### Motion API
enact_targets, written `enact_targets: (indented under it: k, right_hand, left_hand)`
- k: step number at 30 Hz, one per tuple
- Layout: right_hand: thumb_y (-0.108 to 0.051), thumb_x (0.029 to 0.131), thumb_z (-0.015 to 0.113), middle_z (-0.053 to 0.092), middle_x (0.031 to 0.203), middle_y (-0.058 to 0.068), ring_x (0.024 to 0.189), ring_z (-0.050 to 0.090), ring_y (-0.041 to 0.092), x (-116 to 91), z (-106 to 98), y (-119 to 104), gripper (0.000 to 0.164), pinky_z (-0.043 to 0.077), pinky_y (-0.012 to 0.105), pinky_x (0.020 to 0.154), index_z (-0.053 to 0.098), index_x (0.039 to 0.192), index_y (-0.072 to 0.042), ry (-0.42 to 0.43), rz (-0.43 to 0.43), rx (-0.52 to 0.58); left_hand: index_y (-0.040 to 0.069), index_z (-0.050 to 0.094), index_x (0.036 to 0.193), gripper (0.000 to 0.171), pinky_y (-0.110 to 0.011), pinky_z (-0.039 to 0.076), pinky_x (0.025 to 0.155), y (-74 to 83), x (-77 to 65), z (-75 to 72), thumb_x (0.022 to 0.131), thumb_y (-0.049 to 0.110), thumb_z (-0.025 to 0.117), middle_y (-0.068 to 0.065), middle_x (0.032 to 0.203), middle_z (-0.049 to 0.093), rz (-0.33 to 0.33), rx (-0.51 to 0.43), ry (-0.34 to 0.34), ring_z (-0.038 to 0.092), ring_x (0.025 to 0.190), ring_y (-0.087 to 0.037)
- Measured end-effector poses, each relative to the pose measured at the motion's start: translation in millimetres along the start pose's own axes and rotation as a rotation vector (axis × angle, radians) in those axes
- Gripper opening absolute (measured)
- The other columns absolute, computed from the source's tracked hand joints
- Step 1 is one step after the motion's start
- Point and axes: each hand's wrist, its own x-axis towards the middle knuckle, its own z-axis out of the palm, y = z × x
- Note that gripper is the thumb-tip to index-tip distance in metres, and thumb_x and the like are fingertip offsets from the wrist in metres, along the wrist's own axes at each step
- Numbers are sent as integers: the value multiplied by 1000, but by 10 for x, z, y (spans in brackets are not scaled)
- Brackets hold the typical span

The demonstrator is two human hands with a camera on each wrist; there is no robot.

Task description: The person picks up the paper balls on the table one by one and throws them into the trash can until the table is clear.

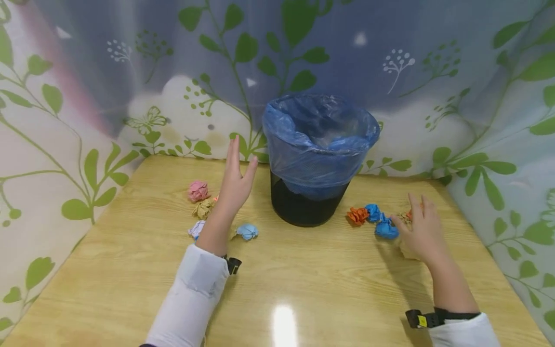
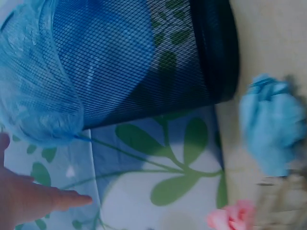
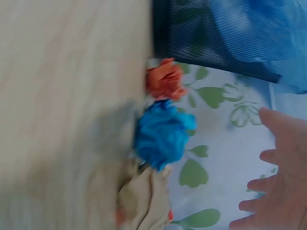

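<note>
My left hand (image 1: 234,185) is held above the table with its fingers straight and holds nothing. Crumpled paper balls lie below and beside it: pink (image 1: 198,191), tan (image 1: 203,208), white (image 1: 196,228) and light blue (image 1: 247,232), some partly hidden by the arm. Over the right-hand group hovers my right hand (image 1: 422,233), fingers spread and grasping nothing. That group has an orange paper ball (image 1: 357,216), bright blue paper balls (image 1: 386,228) and tan paper (image 1: 409,249), partly covered by the hand. In the right wrist view the fingers are apart from the blue ball (image 3: 164,135).
Between the two groups, towards the back of the wooden table (image 1: 321,270), stands a black mesh bin (image 1: 303,209) upright. A blue plastic bag (image 1: 321,164) lines it and folds over its rim. Leaf-patterned curtains (image 1: 143,62) enclose the back and sides.
</note>
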Motion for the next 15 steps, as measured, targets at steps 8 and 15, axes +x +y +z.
enact_targets:
  k: [8,15]
  right_hand:
    - [-41,100,47,1,149,44,131,8,66,-89,15,212,81,17,75,100,8,150,9,-109,0,-45]
    - [-38,99,52,7,145,48,128,12,68,-148,170,257,81,19,75,100,13,147,14,-185,-21,-75]
  left_hand:
    - [20,17,155,61,-37,24,117,334,387,80,101,30,45,-3,161,21,-111,-433,89,25,146,-23]
    - [22,23,154,58,-33,25,116,562,646,151,101,28,45,0,158,27,-201,-568,131,27,144,-15]
